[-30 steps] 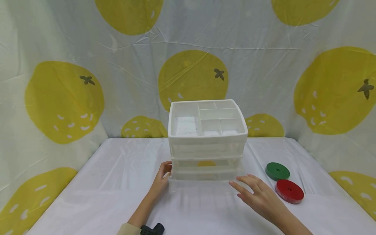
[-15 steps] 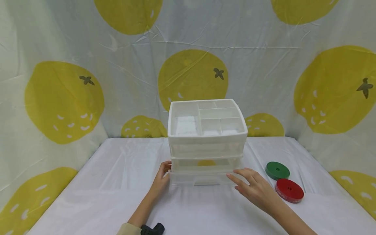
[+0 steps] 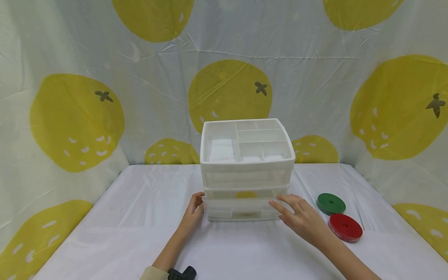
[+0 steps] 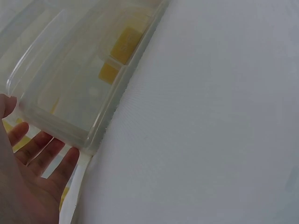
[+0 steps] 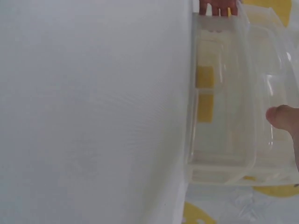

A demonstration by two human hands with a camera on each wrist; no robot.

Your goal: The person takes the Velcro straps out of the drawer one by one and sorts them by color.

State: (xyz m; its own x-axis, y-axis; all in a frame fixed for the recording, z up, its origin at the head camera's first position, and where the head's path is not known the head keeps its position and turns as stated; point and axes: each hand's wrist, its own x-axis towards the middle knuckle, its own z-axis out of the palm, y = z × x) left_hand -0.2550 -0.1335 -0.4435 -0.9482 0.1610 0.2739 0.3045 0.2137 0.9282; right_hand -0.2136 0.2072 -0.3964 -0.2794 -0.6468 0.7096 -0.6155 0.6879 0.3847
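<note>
A white plastic drawer organizer (image 3: 247,161) with a divided top tray stands mid-table. Its clear bottom drawer (image 3: 217,208) sits at the front of the unit, close to the base edge. My left hand (image 3: 190,212) is at the organizer's lower left side; in the left wrist view its fingers, spread and slightly bent, touch the clear plastic. On the other side, my right hand (image 3: 304,219) has extended fingers at the right part of the drawer front. Only its thumb (image 5: 282,116) shows in the right wrist view. Yellow patches (image 5: 204,107) show through the plastic; whether inside or behind, I cannot tell.
A green ribbon roll (image 3: 330,204) and a red ribbon roll (image 3: 345,228) lie right of the organizer, near my right hand. White cloth covers the table (image 3: 105,241). A lemon-patterned curtain (image 3: 154,101) hangs behind and at both sides.
The bottom drawer has slid back into the organizer, exposing the base's front edge. My right hand has moved forward with it, while my left hand has stayed at the side.
</note>
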